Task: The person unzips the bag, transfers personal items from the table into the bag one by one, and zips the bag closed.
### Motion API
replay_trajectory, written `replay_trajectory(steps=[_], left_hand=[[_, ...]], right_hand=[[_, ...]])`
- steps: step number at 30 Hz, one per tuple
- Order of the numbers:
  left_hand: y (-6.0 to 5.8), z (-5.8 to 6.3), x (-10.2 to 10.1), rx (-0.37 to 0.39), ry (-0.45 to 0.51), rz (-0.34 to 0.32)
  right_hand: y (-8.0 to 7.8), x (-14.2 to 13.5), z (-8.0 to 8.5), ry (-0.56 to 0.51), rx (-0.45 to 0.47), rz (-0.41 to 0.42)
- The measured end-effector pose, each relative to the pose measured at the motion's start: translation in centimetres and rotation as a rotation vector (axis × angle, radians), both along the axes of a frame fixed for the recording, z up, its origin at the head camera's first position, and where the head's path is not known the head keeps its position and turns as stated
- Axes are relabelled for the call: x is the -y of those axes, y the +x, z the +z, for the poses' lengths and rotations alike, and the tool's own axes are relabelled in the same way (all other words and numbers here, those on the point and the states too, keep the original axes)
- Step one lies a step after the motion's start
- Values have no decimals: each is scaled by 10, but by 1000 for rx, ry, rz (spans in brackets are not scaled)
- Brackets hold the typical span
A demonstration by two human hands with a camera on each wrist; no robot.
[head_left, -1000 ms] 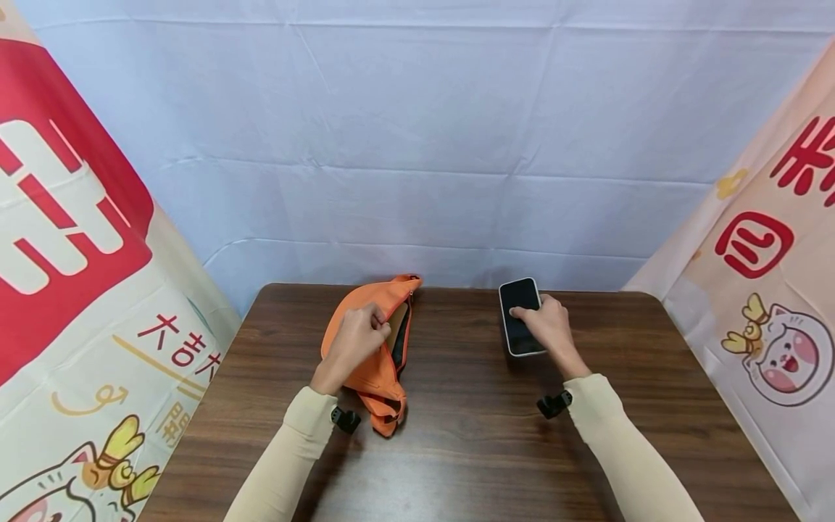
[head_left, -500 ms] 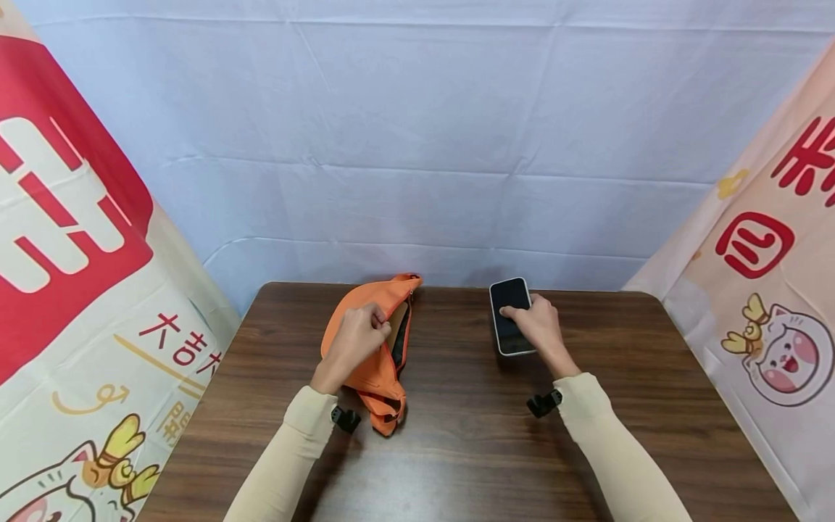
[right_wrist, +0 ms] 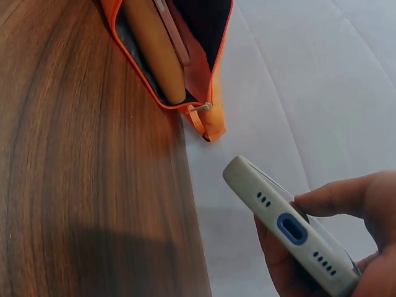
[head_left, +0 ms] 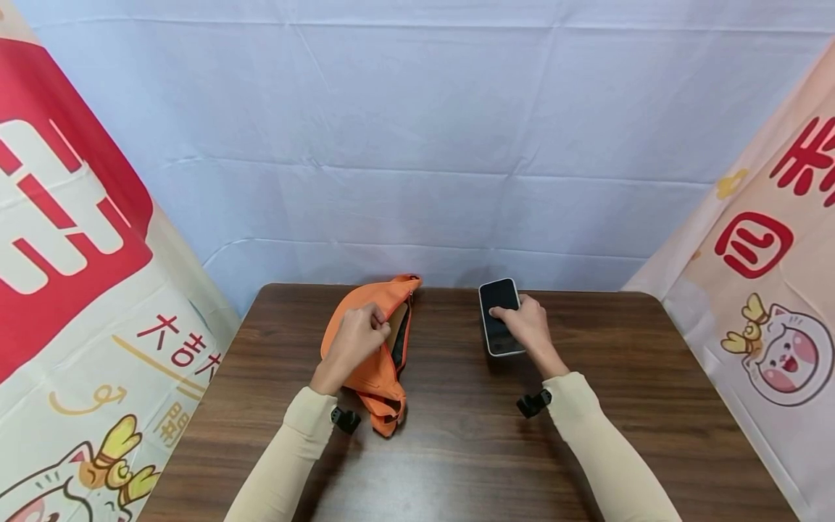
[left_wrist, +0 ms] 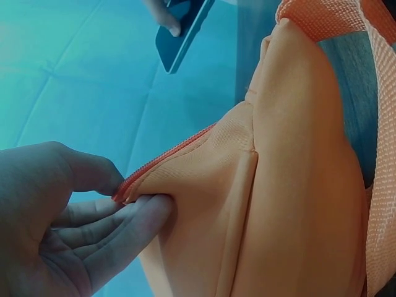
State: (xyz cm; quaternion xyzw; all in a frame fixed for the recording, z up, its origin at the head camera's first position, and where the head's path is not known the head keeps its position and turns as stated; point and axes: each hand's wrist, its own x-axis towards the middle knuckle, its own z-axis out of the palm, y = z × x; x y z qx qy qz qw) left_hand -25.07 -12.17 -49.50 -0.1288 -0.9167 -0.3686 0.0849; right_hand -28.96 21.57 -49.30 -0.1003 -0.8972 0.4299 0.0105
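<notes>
An orange waist bag point(head_left: 365, 301) lies on the left half of the table, its zipped mouth gaping toward the right. My left hand point(head_left: 356, 337) pinches the zipper edge of that mouth between thumb and fingers, as the left wrist view shows closely. Inside the bag, the right wrist view shows a tan item point(right_wrist: 158, 52) and a thin pinkish one point(right_wrist: 175, 34). To the right of the bag, my right hand point(head_left: 531, 326) grips a smartphone point(head_left: 499, 341) in a pale case, thumb across its dark screen and fingers beneath. Its charging-port end point(right_wrist: 291, 229) faces the right wrist camera.
The dark wood table point(head_left: 450, 435) ends at a pale cloth backdrop point(head_left: 417, 181) behind the bag and phone. Printed banners hang at the left point(head_left: 72, 290) and right point(head_left: 763, 326). The bag's webbing strap point(left_wrist: 380, 154) loops beside its body.
My right hand has carried the smartphone leftward, closer to the bag, in steady small shifts. The left hand and the bag stay where they were.
</notes>
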Motion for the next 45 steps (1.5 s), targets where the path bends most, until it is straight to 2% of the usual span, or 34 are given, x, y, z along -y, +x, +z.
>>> replay_trajectory(steps=[45], left_hand=[[0,-3,-2,-25,-3,-6]], right_hand=[[2,38,-7,-64,8,18]])
